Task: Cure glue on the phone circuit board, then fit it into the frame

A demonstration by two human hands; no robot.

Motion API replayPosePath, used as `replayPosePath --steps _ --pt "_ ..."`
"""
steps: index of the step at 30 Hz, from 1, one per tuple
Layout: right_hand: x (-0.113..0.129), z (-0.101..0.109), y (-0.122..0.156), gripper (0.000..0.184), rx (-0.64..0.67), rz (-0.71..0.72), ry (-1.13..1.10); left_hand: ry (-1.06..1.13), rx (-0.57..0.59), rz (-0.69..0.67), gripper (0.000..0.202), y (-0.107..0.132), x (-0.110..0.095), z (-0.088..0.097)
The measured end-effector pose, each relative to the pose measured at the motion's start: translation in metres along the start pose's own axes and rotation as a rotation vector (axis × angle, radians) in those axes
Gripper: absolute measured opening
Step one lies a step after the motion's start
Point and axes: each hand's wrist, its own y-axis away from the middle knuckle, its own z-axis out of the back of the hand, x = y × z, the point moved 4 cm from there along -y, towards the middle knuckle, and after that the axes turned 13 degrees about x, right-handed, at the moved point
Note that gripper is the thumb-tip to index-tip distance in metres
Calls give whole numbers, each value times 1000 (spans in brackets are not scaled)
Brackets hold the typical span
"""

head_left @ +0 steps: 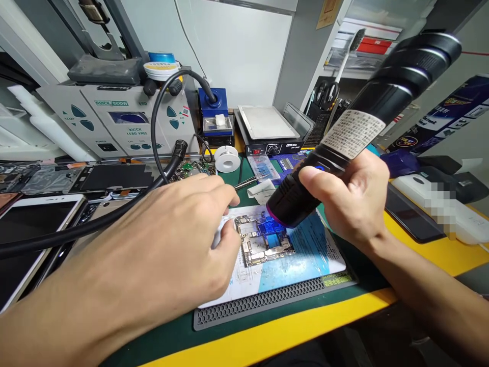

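Observation:
My right hand [353, 201] is closed around a black flashlight [332, 135] with a white printed label, its thumb over the barrel. The flashlight tilts down to the left, and its purple-rimmed head casts blue light on part of a phone circuit board [248, 250]. That board lies on a white and blue sheet [305, 260]. My left hand [179, 239] hovers just left of the board, fingers bent and thumb apart from the index finger. Nothing shows between them; the other fingertips are hidden. Tweezers [250, 182] lie beyond the left fingertips, partly covered.
A hot air station [130, 122] stands back left, its black hose [114, 216] crossing over my left forearm. Behind the board are a solder spool [227, 159] and a heating plate [267, 125]. Phones [414, 214] lie on both sides. A spray can [439, 117] leans at right.

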Motion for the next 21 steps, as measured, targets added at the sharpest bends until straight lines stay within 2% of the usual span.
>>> replayPosePath --steps 6,13,16,19,21 --pt "-14 -3 6 6 -23 -74 -174 -59 34 -48 20 0 -1 -3" --pt "-14 -5 9 8 -88 -72 -177 -55 42 -38 19 9 3 -7" --pt "-12 -5 7 13 -101 -71 -185 -53 39 -2 33 15 -1 -10" --pt "-8 -2 8 21 -192 -17 -197 -92 29 19 50 19 -9 -15" --pt "-4 1 9 26 -244 2 -174 -111 48 36 48 20 -12 -18"
